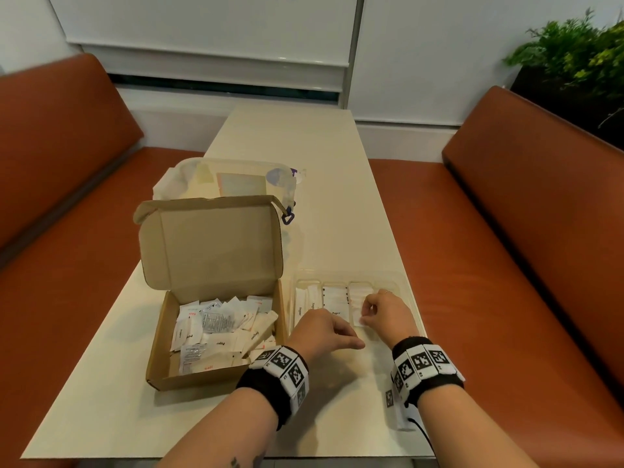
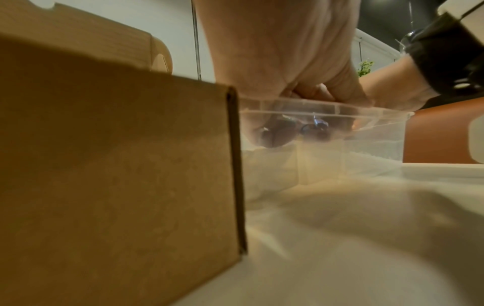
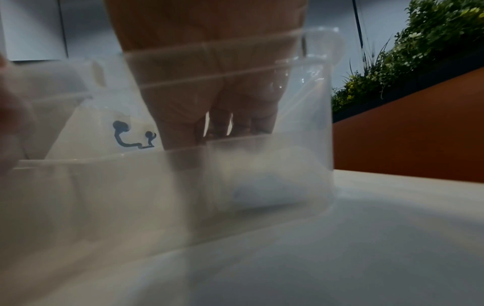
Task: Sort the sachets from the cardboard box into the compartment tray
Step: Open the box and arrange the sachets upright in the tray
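An open cardboard box point(image 1: 158, 349) point(image 2: 117, 165) on the table holds a heap of several white sachets point(image 1: 219, 329). To its right stands a clear compartment tray point(image 1: 344, 273) point(image 2: 379, 134) point(image 3: 301, 145) with sachets lying in its left and middle compartments. My left hand point(image 1: 337, 336) point(image 2: 288, 62) lies on the tray's near edge, with its fingers curled over the rim into the tray. Low over the third compartment from the left, my right hand point(image 1: 366, 315) point(image 3: 209, 82) pinches a small white sachet point(image 1: 358, 317).
A clear plastic container point(image 1: 236, 180) stands behind the box's raised lid. Orange benches point(image 1: 506, 265) run along both long sides of the cream table point(image 1: 287, 136). A green plant point(image 1: 580, 55) is at the far right. A small marker tag point(image 1: 390, 398) lies by my right wrist.
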The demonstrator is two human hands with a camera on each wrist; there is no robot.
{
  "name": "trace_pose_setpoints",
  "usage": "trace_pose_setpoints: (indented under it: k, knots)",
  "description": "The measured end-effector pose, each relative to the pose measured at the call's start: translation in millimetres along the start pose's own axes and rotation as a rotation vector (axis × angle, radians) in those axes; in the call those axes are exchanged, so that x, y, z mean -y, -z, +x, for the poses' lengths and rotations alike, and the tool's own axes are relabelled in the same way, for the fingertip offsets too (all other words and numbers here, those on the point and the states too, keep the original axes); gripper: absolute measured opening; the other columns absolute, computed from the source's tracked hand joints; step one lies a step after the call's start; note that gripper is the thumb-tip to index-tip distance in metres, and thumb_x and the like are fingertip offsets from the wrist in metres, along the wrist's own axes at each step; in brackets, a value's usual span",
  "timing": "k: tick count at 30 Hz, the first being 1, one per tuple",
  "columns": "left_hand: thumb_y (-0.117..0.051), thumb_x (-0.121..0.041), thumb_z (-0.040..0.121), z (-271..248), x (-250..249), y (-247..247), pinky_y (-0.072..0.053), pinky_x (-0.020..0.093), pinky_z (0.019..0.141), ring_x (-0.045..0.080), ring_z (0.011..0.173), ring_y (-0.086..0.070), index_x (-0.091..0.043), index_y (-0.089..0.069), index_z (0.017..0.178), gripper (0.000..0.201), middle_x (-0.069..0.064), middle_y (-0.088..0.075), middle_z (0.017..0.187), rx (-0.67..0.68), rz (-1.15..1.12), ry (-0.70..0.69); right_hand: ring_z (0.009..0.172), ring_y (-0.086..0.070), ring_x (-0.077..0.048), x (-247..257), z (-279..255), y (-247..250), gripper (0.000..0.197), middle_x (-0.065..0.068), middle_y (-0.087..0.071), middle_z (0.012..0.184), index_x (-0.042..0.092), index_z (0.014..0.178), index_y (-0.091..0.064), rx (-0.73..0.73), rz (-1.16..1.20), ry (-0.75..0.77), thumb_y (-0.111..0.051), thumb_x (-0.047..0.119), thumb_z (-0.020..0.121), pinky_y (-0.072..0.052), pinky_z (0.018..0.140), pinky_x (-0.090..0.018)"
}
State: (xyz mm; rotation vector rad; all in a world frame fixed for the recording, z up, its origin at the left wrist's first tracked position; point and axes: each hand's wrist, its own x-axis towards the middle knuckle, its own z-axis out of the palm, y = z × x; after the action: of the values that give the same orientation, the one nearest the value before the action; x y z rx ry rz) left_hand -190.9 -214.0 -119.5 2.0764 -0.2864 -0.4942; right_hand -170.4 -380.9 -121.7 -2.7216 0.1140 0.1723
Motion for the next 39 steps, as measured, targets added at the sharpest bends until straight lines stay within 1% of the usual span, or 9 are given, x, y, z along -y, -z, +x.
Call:
trace_pose_setpoints:
  k: [7, 12, 15, 19, 23, 26, 31, 35, 39]
  knots:
    - [-0.082, -0.034, 0.071, -1.8, -4.9, 1.7, -0.044, 0.007, 0.066, -0.005, 0.069, -0.059, -0.02, -0.078, 0.084, 0.019, -0.005, -0.074, 0.083, 0.014, 0.012, 0.021, 0.07, -0.047, -0.007, -3.2, 0.0, -0.9, 0.018, 0.005, -0.05, 0.085, 0.025, 0.07, -0.057, -0.018, 0.024, 0.008, -0.072, 0.02, 0.078, -0.034, 0.061, -0.021]
    - [-0.083, -0.03, 0.07, -5.4, -7.6, 2.1, -0.041, 0.008, 0.064, -0.009, 0.06, -0.054, -0.015, -0.077, 0.083, 0.021, -0.006, -0.072, 0.075, 0.007, -0.033, -0.017, 0.067, -0.051, -0.012, 1.7, -3.9, 5.5, 0.02, 0.0, -0.056, 0.079, 0.018, 0.069, -0.058, -0.071, 0.13, 0.007, -0.076, 0.026, 0.076, -0.037, 0.058, -0.026]
    - [-0.084, -0.028, 0.068, -10.7, -12.9, 11.2, -0.042, 0.006, 0.06, -0.009, 0.06, -0.053, -0.019, -0.074, 0.079, 0.018, -0.018, -0.064, 0.065, -0.138, -0.183, -0.068, 0.061, -0.045, -0.009, 18.5, -6.9, 16.0, 0.025, 0.002, -0.053, 0.071, 0.015, 0.068, -0.057, -0.212, 0.196, 0.043, -0.072, 0.032, 0.079, -0.03, 0.052, -0.024]
    - [-0.08, -0.022, 0.074, -23.2, -15.7, 42.6, -0.048, 0.012, 0.066, -0.002, 0.065, -0.056, -0.021, -0.073, 0.079, 0.009, -0.012, -0.067, 0.072, -0.402, -0.351, -0.094, 0.062, -0.046, -0.008, 60.4, -12.7, 32.6, 0.022, 0.003, -0.054, 0.068, 0.017, 0.071, -0.057, -0.328, 0.344, 0.133, -0.069, 0.031, 0.083, -0.03, 0.053, -0.021]
    - [-0.07, -0.015, 0.084, -46.4, 1.7, 85.6, -0.054, 0.027, 0.078, 0.014, 0.081, -0.064, -0.015, -0.071, 0.089, 0.005, 0.0, -0.069, 0.082, -0.585, -0.4, -0.07, 0.061, -0.049, -0.002, 118.8, -23.0, 23.6, 0.015, 0.008, -0.056, 0.066, 0.017, 0.076, -0.063, -0.173, 0.422, 0.257, -0.07, 0.028, 0.082, -0.036, 0.055, -0.015]
    - [-0.067, -0.016, 0.086, -65.5, 29.5, 112.9, -0.053, 0.026, 0.073, 0.013, 0.077, -0.063, -0.014, -0.07, 0.091, 0.006, 0.0, -0.069, 0.08, -0.727, -0.403, -0.04, 0.066, -0.051, -0.007, 159.4, -32.3, -5.7, 0.014, 0.007, -0.055, 0.072, 0.019, 0.083, -0.062, 0.072, 0.325, 0.302, -0.072, 0.028, 0.081, -0.036, 0.056, -0.017]
    - [-0.066, -0.018, 0.087, -90.8, 70.0, 141.6, -0.054, 0.029, 0.073, 0.013, 0.076, -0.063, -0.017, -0.069, 0.09, 0.005, 0.003, -0.07, 0.082, -0.852, -0.442, 0.021, 0.099, -0.056, -0.017, 204.4, -41.1, -58.2, 0.048, -0.003, -0.059, 0.111, 0.015, 0.116, -0.059, 0.414, 0.073, 0.296, -0.078, 0.031, 0.075, -0.041, 0.077, -0.023]
    - [-0.067, -0.019, 0.086, -97.4, 91.9, 151.4, -0.054, 0.035, 0.075, 0.014, 0.072, -0.059, -0.017, -0.069, 0.088, 0.003, 0.004, -0.069, 0.081, -0.855, -0.48, 0.072, 0.107, -0.055, -0.023, 222.5, -44.3, -75.6, 0.059, -0.007, -0.055, 0.12, 0.016, 0.122, -0.053, 0.42, -0.113, 0.306, -0.081, 0.024, 0.071, -0.045, 0.087, -0.029]
    - [-0.066, -0.017, 0.087, -97.0, 102.2, 153.7, -0.054, 0.035, 0.074, 0.015, 0.066, -0.057, -0.018, -0.068, 0.085, 0.002, 0.005, -0.068, 0.078, -0.836, -0.506, 0.07, 0.103, -0.057, -0.024, 234.5, -44.3, -76.5, 0.064, -0.009, -0.059, 0.116, 0.014, 0.125, -0.046, 0.455, -0.137, 0.269, -0.079, 0.019, 0.072, -0.045, 0.076, -0.028]
